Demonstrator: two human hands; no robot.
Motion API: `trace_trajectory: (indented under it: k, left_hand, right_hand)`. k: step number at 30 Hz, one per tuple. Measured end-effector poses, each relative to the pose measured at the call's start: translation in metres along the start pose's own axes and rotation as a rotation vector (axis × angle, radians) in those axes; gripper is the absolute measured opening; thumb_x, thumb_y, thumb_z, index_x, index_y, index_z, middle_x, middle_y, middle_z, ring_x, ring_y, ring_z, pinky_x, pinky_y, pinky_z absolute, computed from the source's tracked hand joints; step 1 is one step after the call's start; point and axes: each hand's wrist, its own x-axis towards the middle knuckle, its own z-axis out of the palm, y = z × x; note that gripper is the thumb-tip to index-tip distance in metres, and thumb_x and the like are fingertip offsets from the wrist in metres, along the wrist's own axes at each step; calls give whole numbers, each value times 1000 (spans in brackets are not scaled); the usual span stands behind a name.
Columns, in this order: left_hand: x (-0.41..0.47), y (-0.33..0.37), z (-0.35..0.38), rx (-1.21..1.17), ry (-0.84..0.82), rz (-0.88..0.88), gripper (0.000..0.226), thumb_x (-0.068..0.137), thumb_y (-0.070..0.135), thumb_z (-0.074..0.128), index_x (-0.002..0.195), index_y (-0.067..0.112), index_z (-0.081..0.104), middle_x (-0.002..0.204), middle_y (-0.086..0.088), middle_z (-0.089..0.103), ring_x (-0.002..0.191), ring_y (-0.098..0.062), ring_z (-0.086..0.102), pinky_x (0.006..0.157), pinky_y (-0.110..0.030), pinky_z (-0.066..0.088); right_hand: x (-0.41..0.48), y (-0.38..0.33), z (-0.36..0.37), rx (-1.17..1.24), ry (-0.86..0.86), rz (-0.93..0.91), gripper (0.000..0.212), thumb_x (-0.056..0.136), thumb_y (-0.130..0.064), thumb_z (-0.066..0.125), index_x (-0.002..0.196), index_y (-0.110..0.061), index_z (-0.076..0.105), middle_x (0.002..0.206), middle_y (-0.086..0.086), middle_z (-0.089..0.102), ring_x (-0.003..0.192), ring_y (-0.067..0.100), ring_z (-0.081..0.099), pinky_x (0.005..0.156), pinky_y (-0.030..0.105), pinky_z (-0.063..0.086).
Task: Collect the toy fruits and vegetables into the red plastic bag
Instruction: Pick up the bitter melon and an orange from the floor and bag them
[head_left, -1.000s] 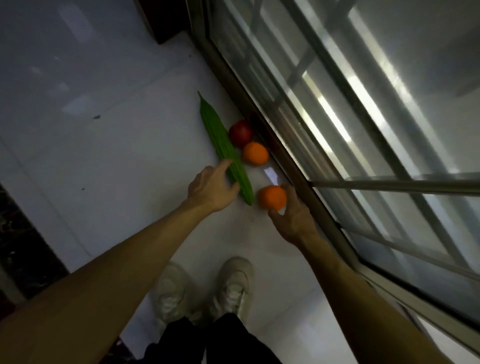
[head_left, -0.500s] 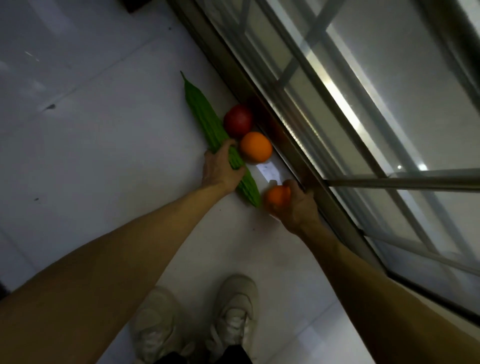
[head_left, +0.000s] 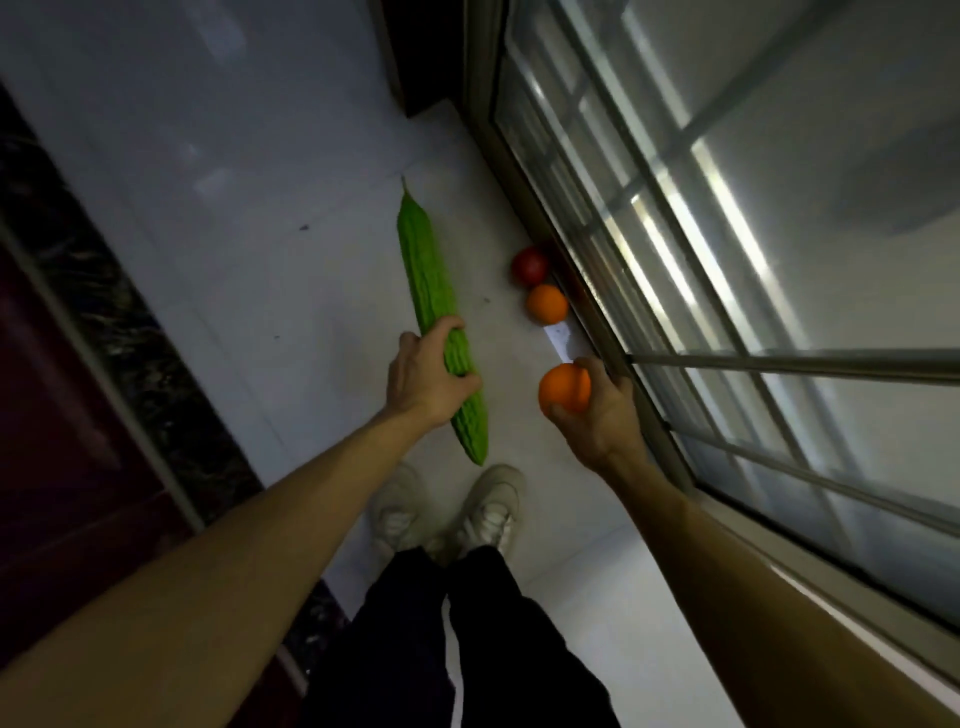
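My left hand (head_left: 423, 374) is closed around a long green bitter gourd (head_left: 434, 291), which is lifted off the white floor and points away from me. My right hand (head_left: 605, 410) holds an orange (head_left: 563, 387) up above the floor, beside the window frame. A second orange (head_left: 547, 304) and a red apple (head_left: 529, 265) lie on the floor against the window track. No red plastic bag is in view.
A sliding glass window with a metal frame (head_left: 587, 312) runs along the right. A dark marble border (head_left: 119, 322) edges the white tiled floor (head_left: 260, 249) on the left. My white shoes (head_left: 488, 512) stand just below the hands.
Both hands have risen from the floor: the left has lifted the bitter gourd away from the apple and orange, and the right has picked up its orange. The camera has pulled back.
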Motion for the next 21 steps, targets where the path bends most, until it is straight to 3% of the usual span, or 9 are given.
trace_trajectory:
  k: [7, 12, 21]
  left_hand:
    - [-143, 49, -129, -50, 68, -7, 59, 78, 30, 68, 131, 40, 45, 109, -9, 47, 96, -34, 58, 85, -39, 53]
    - [-227, 77, -213, -89, 166, 15, 59, 79, 28, 66, 132, 39, 45, 104, -6, 46, 93, -29, 58, 83, -32, 51]
    - [-327, 111, -302, -219, 431, -13, 56, 80, 33, 64, 131, 43, 44, 103, -5, 47, 86, -25, 59, 82, -37, 54]
  right_hand:
    - [-106, -125, -104, -34, -20, -120, 71, 78, -29, 74, 140, -20, 41, 120, 23, 45, 103, 44, 54, 86, 40, 45]
    - [-175, -203, -164, -77, -10, -286, 68, 78, -28, 74, 138, -20, 43, 121, 23, 47, 105, 44, 54, 88, 41, 46]
    - [-259, -299, -210, -98, -45, -556, 66, 78, -29, 73, 137, -23, 44, 121, 20, 48, 102, 40, 55, 83, 34, 44]
